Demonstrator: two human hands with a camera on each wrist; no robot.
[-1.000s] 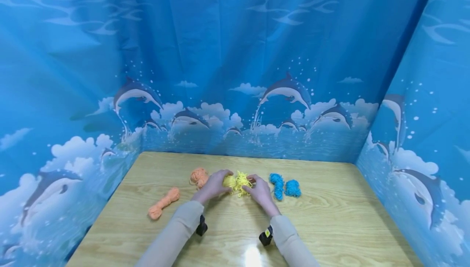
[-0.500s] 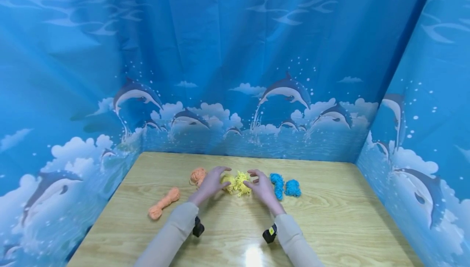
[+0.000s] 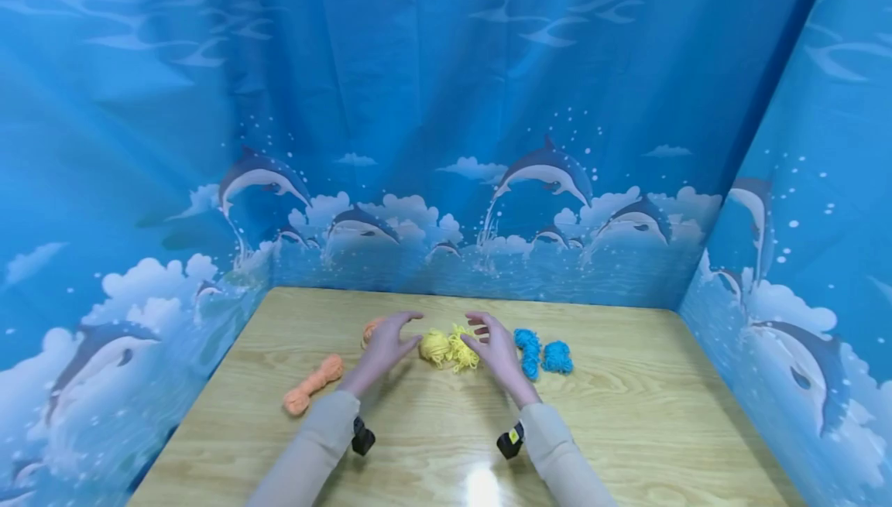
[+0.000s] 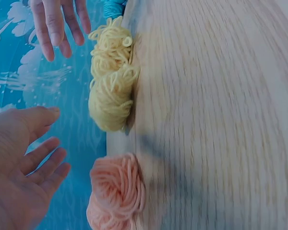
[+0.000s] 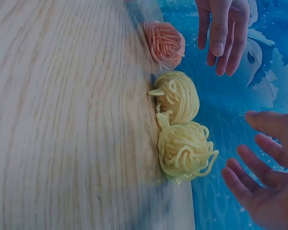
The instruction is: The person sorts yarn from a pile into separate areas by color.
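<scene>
near the back edge of the table (image 3: 627,429), the left hand (image 3: 382,346) and right hand (image 3: 496,348) hover with fingers spread wide, holding nothing, beside the yellow yarn (image 3: 449,347).

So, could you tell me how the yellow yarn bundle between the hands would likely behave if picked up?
The yellow yarn bundle looks soft and floppy: its loose end shows free loops, so it would probably sag. Being small and fluffy, it is likely light. The wound end seems rounded, so a push might roll it slightly on the table.
</scene>
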